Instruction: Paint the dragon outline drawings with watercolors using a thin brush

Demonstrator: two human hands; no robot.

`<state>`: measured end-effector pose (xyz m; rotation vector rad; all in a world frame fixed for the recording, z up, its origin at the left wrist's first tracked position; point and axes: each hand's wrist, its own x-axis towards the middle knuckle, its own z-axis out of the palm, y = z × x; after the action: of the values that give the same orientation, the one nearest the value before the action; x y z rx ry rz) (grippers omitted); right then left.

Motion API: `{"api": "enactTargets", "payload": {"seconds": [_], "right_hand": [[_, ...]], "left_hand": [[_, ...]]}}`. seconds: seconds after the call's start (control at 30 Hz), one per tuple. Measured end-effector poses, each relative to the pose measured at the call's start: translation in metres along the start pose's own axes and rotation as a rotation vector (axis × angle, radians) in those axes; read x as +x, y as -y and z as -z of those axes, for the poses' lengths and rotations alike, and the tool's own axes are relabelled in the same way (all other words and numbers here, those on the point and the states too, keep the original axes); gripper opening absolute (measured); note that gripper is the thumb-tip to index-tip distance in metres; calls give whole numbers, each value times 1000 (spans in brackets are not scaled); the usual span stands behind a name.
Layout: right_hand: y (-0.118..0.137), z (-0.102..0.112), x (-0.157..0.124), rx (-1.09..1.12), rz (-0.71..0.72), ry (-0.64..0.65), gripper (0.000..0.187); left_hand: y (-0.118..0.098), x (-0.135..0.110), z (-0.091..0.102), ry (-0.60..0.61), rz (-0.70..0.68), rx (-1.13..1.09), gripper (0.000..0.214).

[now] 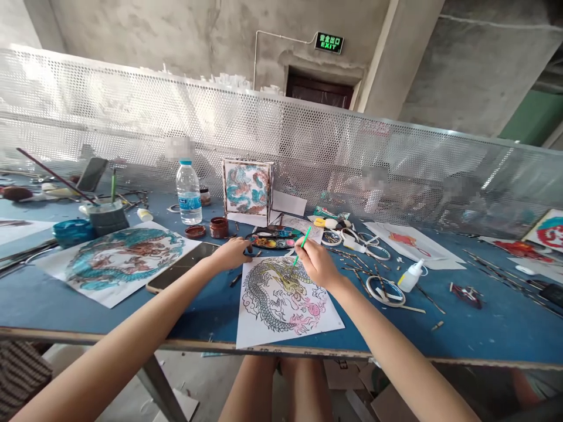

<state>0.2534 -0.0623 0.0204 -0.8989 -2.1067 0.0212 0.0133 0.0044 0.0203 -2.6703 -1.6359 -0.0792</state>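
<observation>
Dragon drawing [281, 302], partly coloured yellow and pink, lies at the near edge of a blue table [202, 319]. The right hand [317, 262] grips a thin green brush [302, 245], tip low over the paper's far part. The left hand [229, 254], fingers bent, is by the far left corner; I cannot tell whether it holds anything. Just beyond sits 1 paint palette [271, 242].

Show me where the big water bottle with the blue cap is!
In the head view, the water bottle stands left of the middle on the blue table, beyond the left hand, with a reddish-brown paint jar to its right.
</observation>
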Motion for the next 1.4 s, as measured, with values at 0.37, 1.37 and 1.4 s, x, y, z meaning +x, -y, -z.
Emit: {"api": "enactTargets", "payload": {"seconds": [0.37, 1.37, 1.4], "right_hand": [[6, -1, -1, 38, 7, -31, 18], [3, 2, -4, -81, 49, -107, 20], [3, 3, -4, -89, 53, -112, 20]], "left_hand": [[6, 5, -5, -7, -5, 2, 33], [5, 5, -3, -16, -10, -29, 32], [5, 4, -3, -12, -8, -26, 32]]}}
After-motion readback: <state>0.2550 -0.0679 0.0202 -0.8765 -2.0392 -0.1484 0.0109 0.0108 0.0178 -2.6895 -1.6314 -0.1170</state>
